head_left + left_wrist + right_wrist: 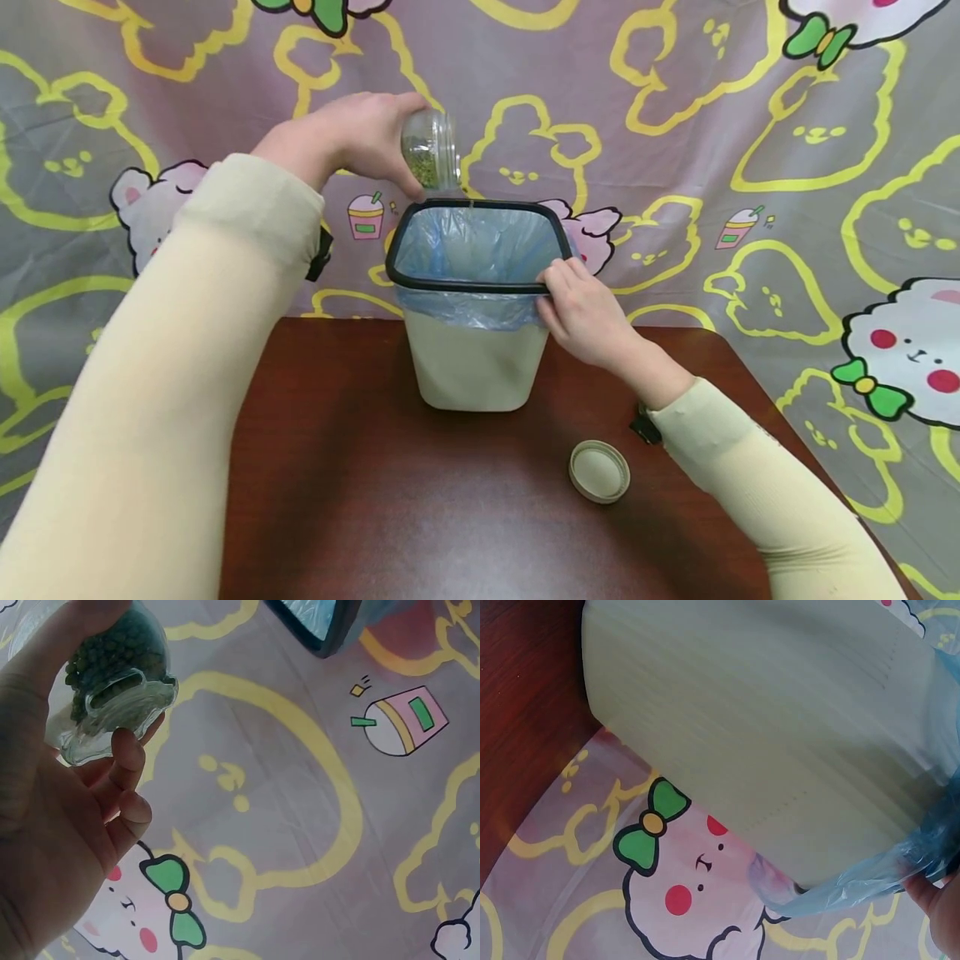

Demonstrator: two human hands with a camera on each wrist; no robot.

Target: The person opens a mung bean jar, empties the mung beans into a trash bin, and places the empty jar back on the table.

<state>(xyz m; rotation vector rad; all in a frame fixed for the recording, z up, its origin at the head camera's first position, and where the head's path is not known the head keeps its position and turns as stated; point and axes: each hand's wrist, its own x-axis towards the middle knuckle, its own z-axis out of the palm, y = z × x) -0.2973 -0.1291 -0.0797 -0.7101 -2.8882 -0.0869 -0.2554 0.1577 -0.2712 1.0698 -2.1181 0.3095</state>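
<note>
My left hand (367, 137) grips a clear glass jar (431, 150), tipped on its side with its mouth facing right, over the left back of the bin's rim. Small green grains (124, 656) lie inside the jar, and a few specks show below its mouth. A pale bin (476, 358) with a black rim (480, 287) stands on the table, lined with a blue plastic bag (480, 242). My right hand (585, 312) holds the bin's rim and bag at the right front corner, thumb below and fingers over the top.
A round lid (599, 472) lies on the dark red-brown table (420, 508), to the right and in front of the bin. Behind the table hangs a grey cloth (675, 167) with yellow bear outlines, close to the bin's back.
</note>
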